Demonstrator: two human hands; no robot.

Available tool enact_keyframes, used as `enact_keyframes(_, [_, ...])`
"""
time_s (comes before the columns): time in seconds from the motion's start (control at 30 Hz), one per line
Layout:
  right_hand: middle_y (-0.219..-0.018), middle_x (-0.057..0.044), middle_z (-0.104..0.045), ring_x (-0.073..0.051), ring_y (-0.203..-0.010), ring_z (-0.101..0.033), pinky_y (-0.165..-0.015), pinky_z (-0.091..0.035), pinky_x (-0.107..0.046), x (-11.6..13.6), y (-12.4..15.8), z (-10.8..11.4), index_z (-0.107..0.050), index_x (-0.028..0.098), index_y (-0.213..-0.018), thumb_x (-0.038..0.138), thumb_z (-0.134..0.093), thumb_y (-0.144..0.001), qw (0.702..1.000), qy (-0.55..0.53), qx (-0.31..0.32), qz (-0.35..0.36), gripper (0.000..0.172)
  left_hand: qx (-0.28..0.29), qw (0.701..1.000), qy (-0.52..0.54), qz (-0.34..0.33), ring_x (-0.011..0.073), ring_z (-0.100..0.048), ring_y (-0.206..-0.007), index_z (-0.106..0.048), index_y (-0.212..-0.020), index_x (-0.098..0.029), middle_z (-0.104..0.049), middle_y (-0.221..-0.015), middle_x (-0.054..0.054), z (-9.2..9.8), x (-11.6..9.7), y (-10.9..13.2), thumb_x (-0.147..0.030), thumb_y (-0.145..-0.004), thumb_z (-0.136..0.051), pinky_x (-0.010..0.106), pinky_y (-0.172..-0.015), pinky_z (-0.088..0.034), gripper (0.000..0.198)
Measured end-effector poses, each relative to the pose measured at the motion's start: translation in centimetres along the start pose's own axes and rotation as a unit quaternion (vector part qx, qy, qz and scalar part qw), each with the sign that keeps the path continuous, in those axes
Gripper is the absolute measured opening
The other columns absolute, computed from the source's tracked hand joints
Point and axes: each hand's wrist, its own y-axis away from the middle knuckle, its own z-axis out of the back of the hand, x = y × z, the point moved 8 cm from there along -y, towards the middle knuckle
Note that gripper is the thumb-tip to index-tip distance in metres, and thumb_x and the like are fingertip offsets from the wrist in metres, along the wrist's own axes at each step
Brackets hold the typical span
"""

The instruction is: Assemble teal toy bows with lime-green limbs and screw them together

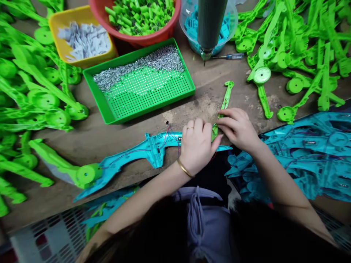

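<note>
A long blue plastic shell (pixel 131 151) with thin red and dark wires lies across the table's front edge. A green part with a round hub (pixel 89 175) sits at its left end. My left hand (pixel 196 146) rests over the shell's right portion, fingers bent and close together; what lies beneath them is hidden. A slim green arm piece (pixel 227 95) points away from me at the shell's right end. My right hand (pixel 237 128) pinches this piece near its lower half, its fingertips close to my left thumb.
Beyond the shell stand a green screw tray (pixel 148 104), a yellow box (pixel 63 54), a red bowl (pixel 137 38) and a clear tub (pixel 233 22). A powered driver (pixel 211 27) hangs above a small screwdriver (pixel 236 56). Green parts (pixel 41 91) and blue shells (pixel 307 153) are piled at the sides.
</note>
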Motion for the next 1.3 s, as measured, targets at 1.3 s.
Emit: enact_keyframes(1.3, [-0.119, -0.003, -0.067, -0.023, -0.112, -0.055, -0.098, -0.038, -0.043, 0.2, -0.1, -0.5, -0.069, 0.024, -0.089, 0.034, -0.054, -0.092, 1.0, 0.005, 0.014, -0.025, 0.019, 0.073, 0.993, 0.061, -0.071, 0.024, -0.062, -0.093, -0.064, -0.103, -0.017, -0.067, -0.094, 0.008, -0.1, 0.1, -0.3, -0.016, -0.09, -0.049, 0.037, -0.084, -0.047, 0.02])
